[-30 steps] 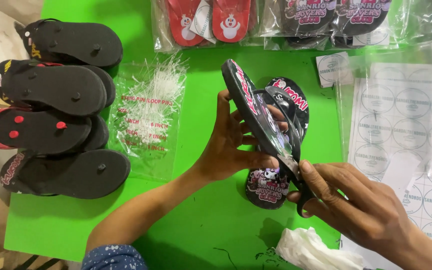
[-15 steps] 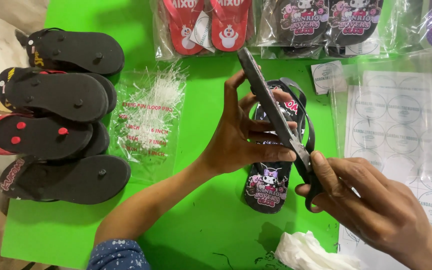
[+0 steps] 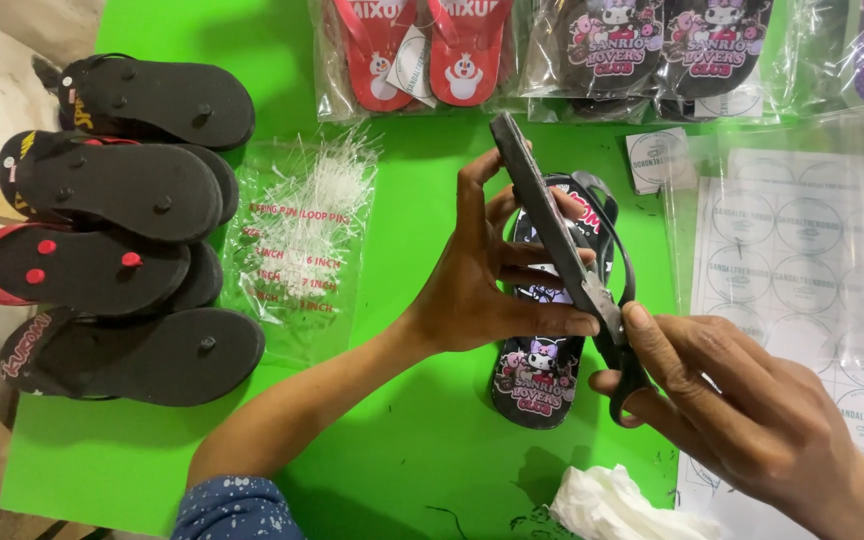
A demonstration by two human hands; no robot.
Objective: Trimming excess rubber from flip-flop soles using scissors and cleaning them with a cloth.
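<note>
Far left: stack of black flip-flops [image 3: 122, 230] lying sole-up, overlapping, at the edge of the green table [image 3: 392, 450].
Left of centre: clear bag of plastic loop pins [image 3: 302, 240], flat on the table, untouched.
Top edge: bagged red sandals [image 3: 417, 50] and bagged black sandals [image 3: 652, 50] in a row.
Left hand [image 3: 482, 270]: fingers wrapped round the upright flip-flop [image 3: 542, 215], thumb and fingertips pinching it edge-on (sole turned to the camera's left).
Second flip-flop [image 3: 542, 370]: black with a cartoon print, flat on the table directly under the held one, partly hidden by the hand.
Right hand [image 3: 742, 410]: closed around the handles of scissors [image 3: 607, 320]; blades meet the lower edge of the held flip-flop.
Step (judged): trimming at the sandal's edge, cut in progress.
Next move (judged): needs a steady pinch, blades kept clear of the left fingertips nearby.
Right: sheets of round stickers [image 3: 802, 260] under clear film.
Bottom: crumpled white paper [image 3: 612, 505].
</note>
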